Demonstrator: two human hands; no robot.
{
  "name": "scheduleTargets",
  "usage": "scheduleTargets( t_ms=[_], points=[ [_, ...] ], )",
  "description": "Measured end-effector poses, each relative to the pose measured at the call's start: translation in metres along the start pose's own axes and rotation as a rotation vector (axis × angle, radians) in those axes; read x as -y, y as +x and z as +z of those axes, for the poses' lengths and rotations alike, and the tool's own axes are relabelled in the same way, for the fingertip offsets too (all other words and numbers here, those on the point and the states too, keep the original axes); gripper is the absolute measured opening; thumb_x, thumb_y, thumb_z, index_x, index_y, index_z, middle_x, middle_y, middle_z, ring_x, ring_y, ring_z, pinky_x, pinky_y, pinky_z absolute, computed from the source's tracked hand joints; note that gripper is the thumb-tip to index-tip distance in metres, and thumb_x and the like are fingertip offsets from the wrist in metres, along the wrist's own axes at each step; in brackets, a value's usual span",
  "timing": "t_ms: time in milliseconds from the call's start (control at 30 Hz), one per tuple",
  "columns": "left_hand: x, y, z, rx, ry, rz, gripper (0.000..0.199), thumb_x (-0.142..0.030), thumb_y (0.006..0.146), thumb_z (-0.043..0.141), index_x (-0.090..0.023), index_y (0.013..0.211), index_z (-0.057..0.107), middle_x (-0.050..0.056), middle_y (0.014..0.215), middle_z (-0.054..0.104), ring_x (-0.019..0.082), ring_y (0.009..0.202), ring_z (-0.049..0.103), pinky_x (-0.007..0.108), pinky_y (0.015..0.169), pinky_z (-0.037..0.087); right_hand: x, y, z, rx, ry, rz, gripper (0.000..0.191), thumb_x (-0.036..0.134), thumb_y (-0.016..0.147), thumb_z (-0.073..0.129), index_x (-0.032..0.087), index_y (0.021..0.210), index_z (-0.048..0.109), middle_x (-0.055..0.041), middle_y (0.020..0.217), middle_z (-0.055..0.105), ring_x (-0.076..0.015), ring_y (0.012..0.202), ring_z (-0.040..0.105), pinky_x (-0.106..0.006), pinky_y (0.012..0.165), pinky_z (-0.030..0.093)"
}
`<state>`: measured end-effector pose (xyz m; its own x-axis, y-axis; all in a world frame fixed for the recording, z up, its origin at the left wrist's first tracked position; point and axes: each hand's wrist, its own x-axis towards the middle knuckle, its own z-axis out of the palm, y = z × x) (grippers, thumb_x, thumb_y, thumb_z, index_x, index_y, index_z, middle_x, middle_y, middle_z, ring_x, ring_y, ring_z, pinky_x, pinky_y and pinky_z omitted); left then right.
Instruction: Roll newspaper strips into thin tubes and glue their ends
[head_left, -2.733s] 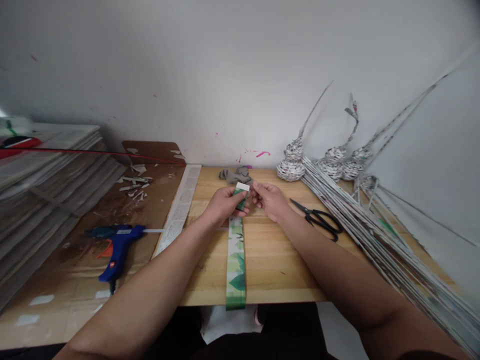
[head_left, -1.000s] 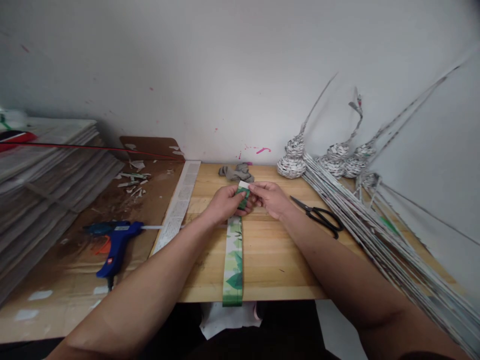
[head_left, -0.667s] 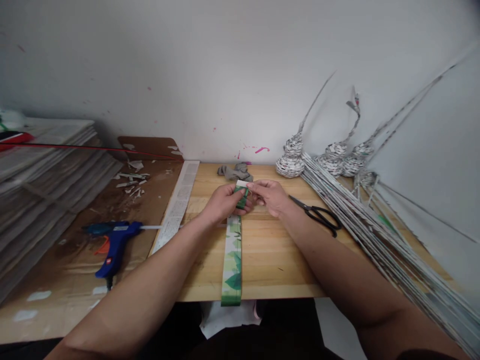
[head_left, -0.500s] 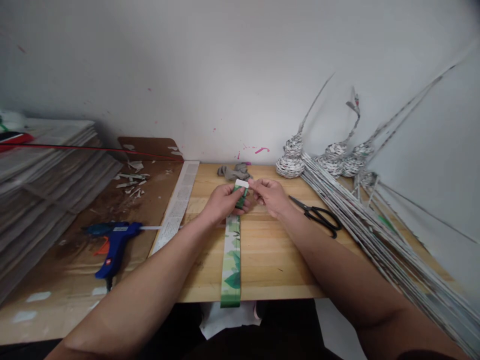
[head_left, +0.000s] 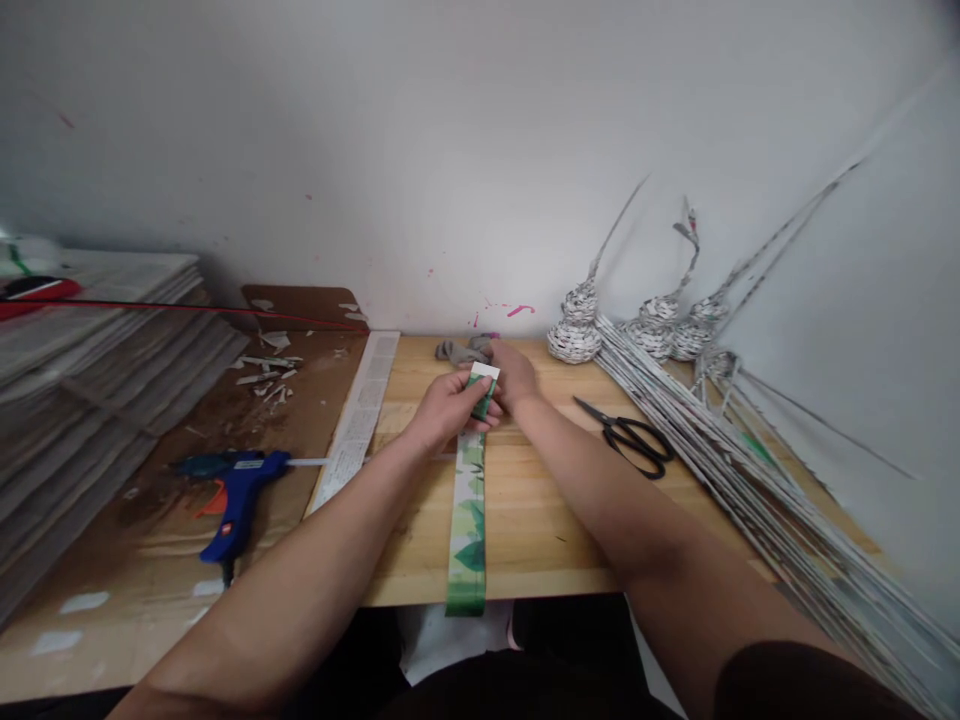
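A person's left hand [head_left: 444, 408] pinches the white-tipped end of a green leaf-print strip [head_left: 469, 520] between thumb and fingers above the middle of a wooden surface [head_left: 536, 510], while the right hand [head_left: 516, 378] reaches past it to a grey cloth [head_left: 453, 352] near the far edge. The right hand has just left the strip's end, leaving the strip in the left hand alone; work on that end appears paused. The hands are no longer working together, though they overlap in this view, and whether they touch cannot be told. The right fingers are partly hidden, so it is unclear whether they grip the cloth or only touch it. Below the left hand, the strip runs down the surface and over its near edge. Black scissors [head_left: 637, 445] lie toward the right edge, beside a bundle of paper rods [head_left: 690, 440] slanting toward the near right corner. Woven paper gourds [head_left: 574, 340] stand by the far right corner. Printed paper [head_left: 358, 425] lines the left edge, and beyond it a blue glue gun [head_left: 238, 505] lies on brown cardboard [head_left: 277, 560], with paper scraps [head_left: 274, 375] farther back.
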<state>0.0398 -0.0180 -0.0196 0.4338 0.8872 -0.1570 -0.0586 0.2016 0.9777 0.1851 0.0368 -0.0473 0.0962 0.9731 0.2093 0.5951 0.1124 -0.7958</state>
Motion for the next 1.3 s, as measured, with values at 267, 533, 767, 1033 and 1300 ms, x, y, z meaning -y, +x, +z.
scheduleTargets(
  t_ms=[267,533,767,1033,1300],
  points=[
    [0.002,0.003,-0.002,0.003,0.000,-0.013,0.025,-0.038,0.086,0.062,-0.013,0.085,0.062,0.004,0.063,0.068,0.012,0.051,0.065,0.020,0.047,0.052,0.009,-0.004,-0.004,-0.060,-0.234,-0.025,0.017,0.028,0.087,0.056,0.020,0.078,0.068,-0.0083,0.075,0.069,-0.0219,0.074,0.060,-0.030,0.063,0.036],
    [-0.001,-0.001,0.000,0.018,0.005,-0.016,0.022,-0.036,0.086,0.062,-0.013,0.088,0.063,0.003,0.064,0.068,0.013,0.052,0.065,0.021,0.047,0.052,0.013,-0.056,-0.033,0.126,0.285,0.207,0.042,0.050,0.086,0.053,0.016,0.063,0.061,-0.0019,0.058,0.059,-0.0111,0.049,0.049,-0.024,0.049,0.035],
    [-0.001,-0.002,-0.001,-0.019,0.035,-0.042,0.022,-0.035,0.088,0.061,-0.014,0.092,0.064,0.003,0.063,0.068,0.012,0.051,0.065,0.019,0.046,0.051,0.005,-0.069,-0.038,0.262,0.764,0.210,0.040,0.050,0.068,0.076,0.015,0.086,0.069,-0.0002,0.075,0.062,-0.0074,0.056,0.050,-0.020,0.048,0.033],
    [0.000,-0.004,0.001,0.012,0.066,-0.061,0.023,-0.037,0.087,0.061,-0.014,0.090,0.063,0.004,0.065,0.068,0.012,0.052,0.065,0.018,0.047,0.051,0.002,-0.065,-0.041,0.317,0.765,0.137,0.035,0.047,0.074,0.074,0.014,0.082,0.072,0.0011,0.064,0.056,-0.0076,0.056,0.048,-0.021,0.047,0.030],
    [0.000,-0.005,0.002,0.011,0.098,-0.019,0.027,-0.041,0.084,0.064,-0.014,0.090,0.063,0.003,0.064,0.067,0.011,0.052,0.063,0.017,0.046,0.049,0.004,-0.066,-0.039,0.270,0.752,0.155,0.035,0.046,0.073,0.075,0.013,0.084,0.073,0.0010,0.063,0.057,-0.0070,0.054,0.046,-0.021,0.046,0.029]
  ],
)
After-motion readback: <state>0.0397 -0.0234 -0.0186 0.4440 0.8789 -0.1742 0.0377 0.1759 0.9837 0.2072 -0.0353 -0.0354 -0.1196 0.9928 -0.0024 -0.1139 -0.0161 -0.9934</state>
